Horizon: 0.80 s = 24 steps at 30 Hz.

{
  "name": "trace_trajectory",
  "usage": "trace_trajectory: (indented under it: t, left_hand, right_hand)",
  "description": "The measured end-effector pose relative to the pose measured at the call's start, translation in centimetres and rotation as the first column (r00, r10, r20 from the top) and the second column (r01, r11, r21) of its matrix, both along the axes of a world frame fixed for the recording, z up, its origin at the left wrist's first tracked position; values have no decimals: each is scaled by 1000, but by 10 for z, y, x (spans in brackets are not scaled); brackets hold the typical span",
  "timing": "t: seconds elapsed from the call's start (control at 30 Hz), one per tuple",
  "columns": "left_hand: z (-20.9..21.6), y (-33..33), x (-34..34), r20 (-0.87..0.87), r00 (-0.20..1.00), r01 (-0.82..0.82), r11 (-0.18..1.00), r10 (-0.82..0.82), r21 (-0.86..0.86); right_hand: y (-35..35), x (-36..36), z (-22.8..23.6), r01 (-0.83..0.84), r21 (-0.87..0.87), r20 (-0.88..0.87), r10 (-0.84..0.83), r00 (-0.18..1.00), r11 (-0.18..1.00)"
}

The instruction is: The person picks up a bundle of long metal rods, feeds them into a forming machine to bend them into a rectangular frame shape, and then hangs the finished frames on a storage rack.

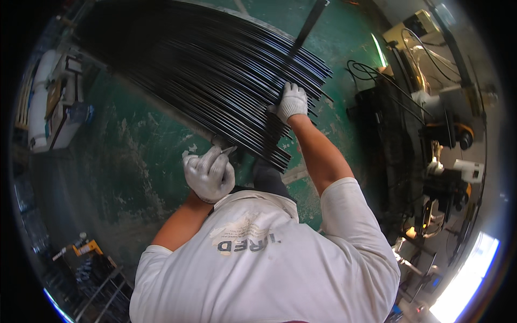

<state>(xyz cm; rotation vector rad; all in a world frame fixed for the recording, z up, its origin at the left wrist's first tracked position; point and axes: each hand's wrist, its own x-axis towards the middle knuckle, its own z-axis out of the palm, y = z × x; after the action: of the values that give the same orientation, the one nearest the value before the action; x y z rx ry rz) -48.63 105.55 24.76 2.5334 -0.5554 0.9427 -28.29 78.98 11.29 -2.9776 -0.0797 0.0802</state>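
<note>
A wide bundle of long, thin black rods (215,70) stretches from the far left toward me, its near ends uneven. Across these ends runs a dark flat bar (308,26), which sticks out past the bundle at the far side. My right hand (294,102), in a white knitted glove, is closed around the bar above the rods. My left hand (209,173), gloved alike, is curled in front of my body, just short of the bundle's near left edge. A small pale pointed piece (230,151) shows at its fingertips; its kind cannot be made out.
Under the rods, a pale support beam (186,119) runs along the left side. The worn green floor (134,156) surrounds the bundle. Machinery with black cables (371,72) lines the right. At left stands a white unit (63,116); a rack (102,280) is lower left.
</note>
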Motion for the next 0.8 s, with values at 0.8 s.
trace_trajectory:
  t: [0.8]
  left_hand:
    - [13,-71,-9,-157,855,-519,803,495,-293]
  right_hand:
    - [2,83,64,27,401,-782,327,530,916]
